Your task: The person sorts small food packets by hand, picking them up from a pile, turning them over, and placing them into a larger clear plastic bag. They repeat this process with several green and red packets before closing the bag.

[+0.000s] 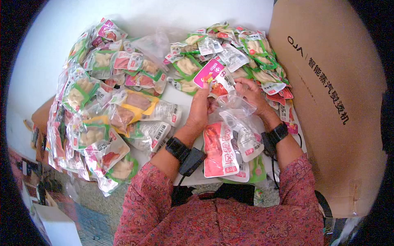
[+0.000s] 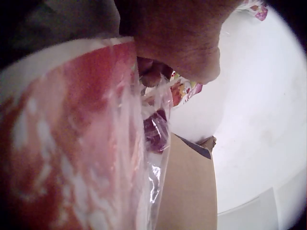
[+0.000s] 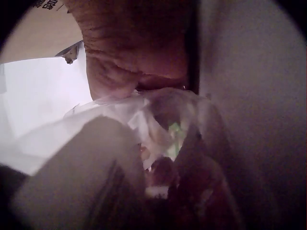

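Observation:
In the head view, the left hand (image 1: 200,107) pinches a small pink-and-white food packet (image 1: 210,74) above a clear plastic bag (image 1: 237,104). The right hand (image 1: 253,97) has its fingers curled at the bag's upper edge, close beside the packet. Inside the bag lie several packets, among them a red-and-white one (image 1: 219,149). Seen from the left wrist, the left hand (image 2: 180,38) is over the bag, and part of a colourful packet (image 2: 184,90) shows below the thumb. In the right wrist view the right hand (image 3: 136,48) touches the clear bag (image 3: 144,108); its fingertips are hidden.
Bagged food packets (image 1: 102,98) are heaped at the left of the white table (image 1: 184,100). Another pile of packets (image 1: 230,47) lies at the back and right. A large cardboard box (image 1: 328,106) stands along the right side, and a dark cable runs beside the right forearm.

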### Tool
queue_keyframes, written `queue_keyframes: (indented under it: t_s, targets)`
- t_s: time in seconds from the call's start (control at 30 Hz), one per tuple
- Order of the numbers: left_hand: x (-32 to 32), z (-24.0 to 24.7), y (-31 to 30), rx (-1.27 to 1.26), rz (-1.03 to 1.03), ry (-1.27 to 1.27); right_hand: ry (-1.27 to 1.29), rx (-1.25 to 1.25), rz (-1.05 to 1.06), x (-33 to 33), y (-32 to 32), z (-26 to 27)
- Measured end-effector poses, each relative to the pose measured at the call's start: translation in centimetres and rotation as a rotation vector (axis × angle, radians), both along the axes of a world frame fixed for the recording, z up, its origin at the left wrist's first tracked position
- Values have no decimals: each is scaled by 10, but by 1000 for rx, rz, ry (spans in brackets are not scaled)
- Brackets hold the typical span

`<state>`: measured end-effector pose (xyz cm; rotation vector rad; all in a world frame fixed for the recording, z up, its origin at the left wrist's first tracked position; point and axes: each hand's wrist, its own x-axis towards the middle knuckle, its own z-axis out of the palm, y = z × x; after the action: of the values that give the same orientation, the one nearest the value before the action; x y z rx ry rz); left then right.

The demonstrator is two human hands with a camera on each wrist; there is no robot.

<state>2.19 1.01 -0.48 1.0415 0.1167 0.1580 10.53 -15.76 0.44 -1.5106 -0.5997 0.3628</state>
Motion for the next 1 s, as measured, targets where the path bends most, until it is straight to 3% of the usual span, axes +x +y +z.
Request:
queue_keyframes:
  t_s: [0.1, 0.17, 0.27, 1.0]
  targets:
    - [1, -5, 1, 148, -86, -53, -20, 27, -31, 1, 1, 2]
    - [-1, -2, -3, 126, -104, -58, -195, -26, -52, -5, 2, 10]
    - [0, -4, -5, 75, -107, -54, -238, -32, -84, 0, 2, 0]
    - [0, -8, 1, 78, -128, -18, -246, -43, -61, -3, 2, 6]
